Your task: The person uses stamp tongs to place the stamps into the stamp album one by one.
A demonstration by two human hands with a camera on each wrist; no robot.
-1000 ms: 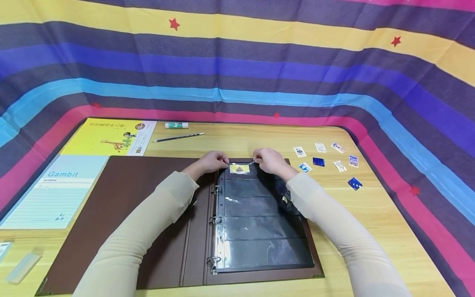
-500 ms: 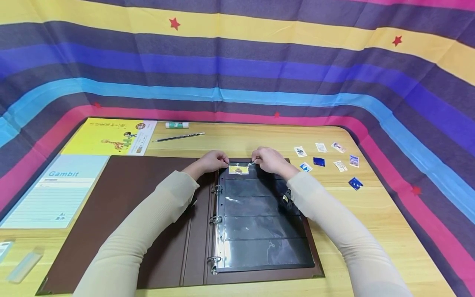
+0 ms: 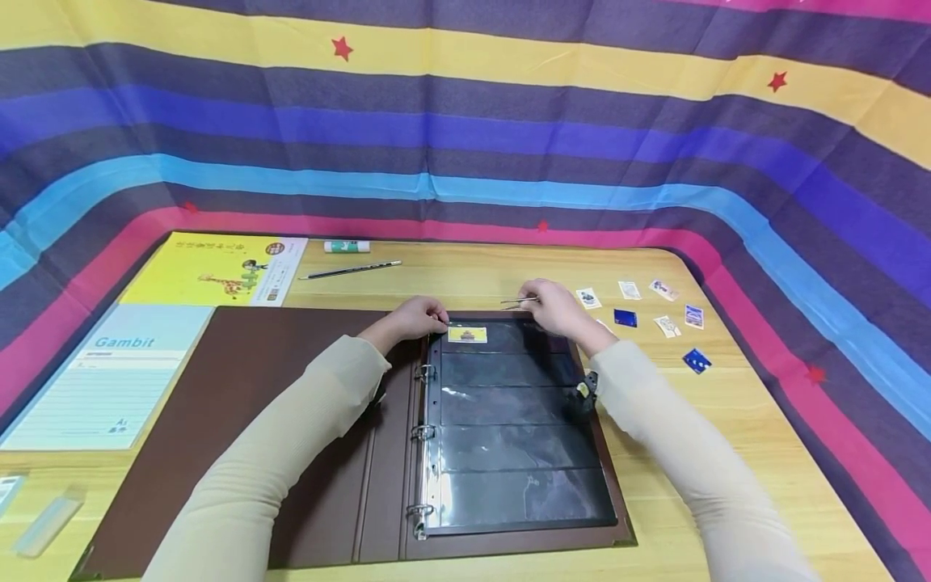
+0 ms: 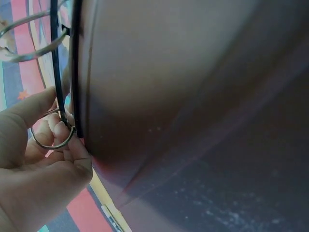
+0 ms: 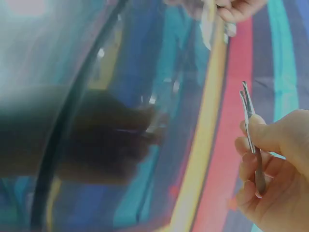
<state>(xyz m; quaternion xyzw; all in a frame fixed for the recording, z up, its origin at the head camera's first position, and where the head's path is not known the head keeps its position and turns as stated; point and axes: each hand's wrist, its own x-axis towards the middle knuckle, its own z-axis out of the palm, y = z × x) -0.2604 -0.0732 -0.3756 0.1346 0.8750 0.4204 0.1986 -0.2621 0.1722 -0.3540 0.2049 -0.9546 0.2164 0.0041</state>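
A brown ring binder (image 3: 305, 453) lies open with a black sheet of clear pockets (image 3: 516, 444) on its rings. In the top pocket, near its left end, sits a yellow stamp (image 3: 467, 335). My left hand (image 3: 416, 317) pinches the top left corner of the pocket sheet. In the left wrist view, the left hand (image 4: 43, 154) is beside a metal ring (image 4: 53, 145) at the sheet's edge. My right hand (image 3: 556, 307) holds metal tweezers (image 5: 250, 121) above the sheet's top right edge. Their tips are apart, with nothing between them.
Several loose stamps (image 3: 624, 317) lie right of the binder. A pencil (image 3: 351, 269) and a glue stick (image 3: 346, 246) lie behind it. A yellow booklet (image 3: 211, 271), a Gambit notebook (image 3: 109, 380) and a translucent case (image 3: 48, 525) are on the left.
My right hand has moved right and slightly up with the tweezers, away from the yellow stamp and pocket opening. The stamp now lies straight in the pocket. My left hand has stayed put.
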